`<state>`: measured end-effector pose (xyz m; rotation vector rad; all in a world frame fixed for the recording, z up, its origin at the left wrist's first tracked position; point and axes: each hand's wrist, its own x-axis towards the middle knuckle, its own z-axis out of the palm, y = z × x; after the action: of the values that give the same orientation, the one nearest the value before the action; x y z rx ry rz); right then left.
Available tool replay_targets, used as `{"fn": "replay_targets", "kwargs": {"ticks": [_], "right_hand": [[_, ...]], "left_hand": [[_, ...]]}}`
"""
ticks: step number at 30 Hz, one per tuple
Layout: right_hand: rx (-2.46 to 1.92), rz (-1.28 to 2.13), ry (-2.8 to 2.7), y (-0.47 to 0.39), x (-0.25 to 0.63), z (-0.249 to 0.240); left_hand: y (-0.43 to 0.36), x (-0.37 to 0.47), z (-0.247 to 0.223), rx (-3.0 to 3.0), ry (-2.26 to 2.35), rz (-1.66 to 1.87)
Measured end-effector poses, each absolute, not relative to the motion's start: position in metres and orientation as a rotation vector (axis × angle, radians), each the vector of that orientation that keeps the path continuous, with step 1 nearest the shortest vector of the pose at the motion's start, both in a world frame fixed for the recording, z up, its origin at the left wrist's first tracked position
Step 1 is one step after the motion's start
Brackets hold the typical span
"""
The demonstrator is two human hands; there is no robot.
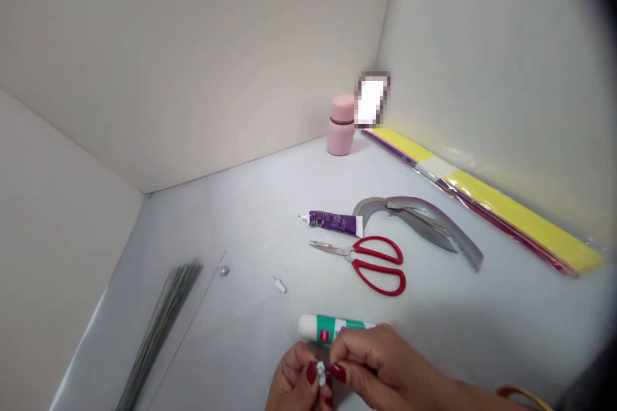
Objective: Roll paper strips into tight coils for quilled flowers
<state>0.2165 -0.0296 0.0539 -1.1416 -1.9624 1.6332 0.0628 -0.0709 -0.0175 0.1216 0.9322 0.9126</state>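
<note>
At the bottom centre, my left hand pinches a small crumpled silvery-white piece between thumb and fingers. My right hand comes in from the right, its thumb and forefinger pressed together right beside that piece. What sits between the right fingertips is too small to make out. Just behind both hands lies a white and green glue stick, its right end covered by my right hand. Farther back are red-handled scissors, blades pointing left. A small white cap lies to the left of them.
A purple tube lies behind the scissors, beside curled grey strips. At left are a bundle of thin wires, a single wire and a silvery bead. A pink bottle and a yellow-topped packet stand near the walls.
</note>
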Motion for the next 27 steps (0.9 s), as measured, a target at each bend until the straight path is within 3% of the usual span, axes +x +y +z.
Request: {"fn": "replay_targets", "kwargs": {"ticks": [9,19,27], "right_hand": [[-1.254,1.525,-1.983,-0.036,0.222,0.054],[-1.204,1.473,-1.777,-0.043,0.217,0.052],[-1.245,1.722,-1.49,-0.049,0.21,0.053]], "left_hand": [[-0.064,0.066,-0.001,0.03,0.855,1.006],[-0.069,0.081,-0.005,0.337,0.947,1.208],[-0.063,0.084,0.011,0.151,1.052,1.361]]}}
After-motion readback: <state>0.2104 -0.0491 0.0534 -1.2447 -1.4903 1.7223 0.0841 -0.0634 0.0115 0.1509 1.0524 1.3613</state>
